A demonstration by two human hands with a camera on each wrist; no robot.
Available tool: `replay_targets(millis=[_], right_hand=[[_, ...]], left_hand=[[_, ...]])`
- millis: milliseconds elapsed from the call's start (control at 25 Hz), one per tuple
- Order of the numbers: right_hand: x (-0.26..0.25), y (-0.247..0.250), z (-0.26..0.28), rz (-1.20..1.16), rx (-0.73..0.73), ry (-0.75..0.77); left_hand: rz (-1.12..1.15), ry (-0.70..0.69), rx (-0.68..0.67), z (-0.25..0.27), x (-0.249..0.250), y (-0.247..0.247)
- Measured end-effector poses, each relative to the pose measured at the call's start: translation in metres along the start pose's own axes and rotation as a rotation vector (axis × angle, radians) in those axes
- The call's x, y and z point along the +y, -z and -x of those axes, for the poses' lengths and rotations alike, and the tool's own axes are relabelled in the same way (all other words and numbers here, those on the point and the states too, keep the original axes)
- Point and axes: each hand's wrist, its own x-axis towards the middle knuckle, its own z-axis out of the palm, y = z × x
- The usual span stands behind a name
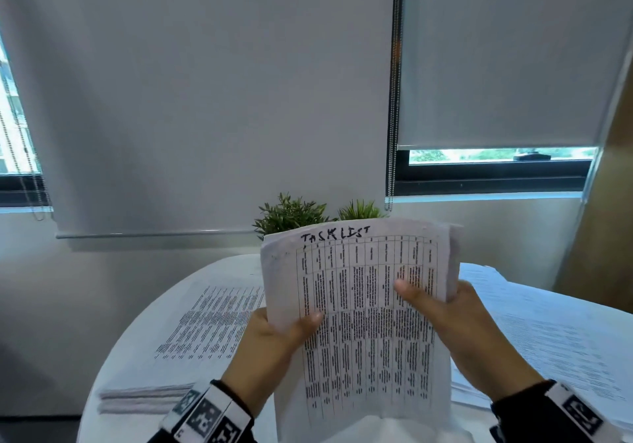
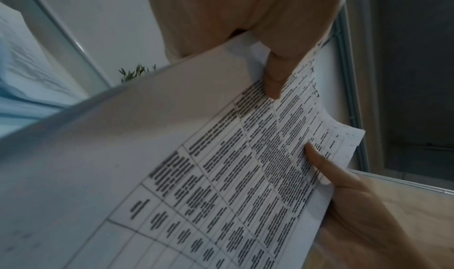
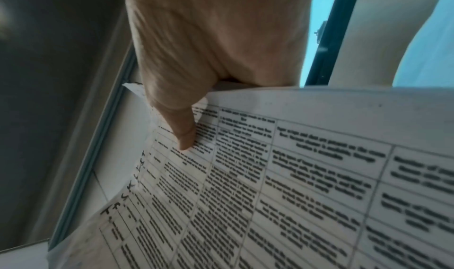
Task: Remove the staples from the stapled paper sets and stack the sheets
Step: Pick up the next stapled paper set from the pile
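Both hands hold a printed paper set (image 1: pixel 359 322) upright above the bench (image 1: pixel 144 346): left hand (image 1: pixel 270 343) and right hand (image 1: pixel 459 319) pinch opposite side edges (thumbs in front). Light, floppy sheets; best gripped near the edges.

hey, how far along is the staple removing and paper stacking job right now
Looks partway. Done: a neat stack of sheets lies on the table, left side. In hand: the left hand and right hand hold up a paper set headed TASKLIST, thumbs on its front; no staple is discernible. Left: a looser pile of papers lies at the right, apparently waiting.
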Motion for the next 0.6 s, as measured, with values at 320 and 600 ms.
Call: replay_targets(millis=[320, 600], right_hand=[[0.013, 0.001, 0.004, -0.193, 0.058, 0.020], [0.011, 0.001, 0.006, -0.091, 0.095, 0.034]], left_hand=[[-0.074, 0.040, 0.057, 0.005, -0.015, 0.003], [-0.150, -0.004, 0.089, 0.005, -0.008, 0.006]])
